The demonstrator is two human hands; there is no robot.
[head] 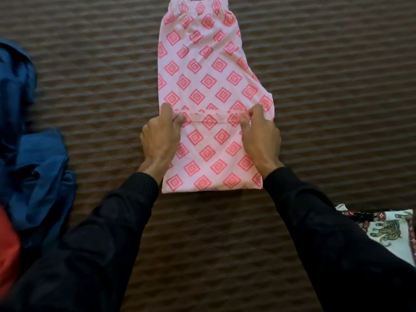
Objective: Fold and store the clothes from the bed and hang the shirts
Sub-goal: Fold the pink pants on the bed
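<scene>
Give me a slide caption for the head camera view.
Both hands, left and right, pinch the folded-up hem of pink diamond-print trousers on a brown quilted bed.

Pink garment [209, 70] with red diamond print; brown striped quilted bedcover [90, 75]; blue cloth [33, 158] at left edge; black sleeves [108, 221].

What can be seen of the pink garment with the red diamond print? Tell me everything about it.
The pink garment with the red diamond print looks like soft, thin fabric and lies flat, lengthwise, on the brown quilted bedspread. Its far end is gathered like an elastic waistband and partly cut off by the frame. The near end has been folded up over the middle, making a doubled panel. The left hand and right hand each pinch a corner of that folded edge. Nothing else touches it.
</scene>
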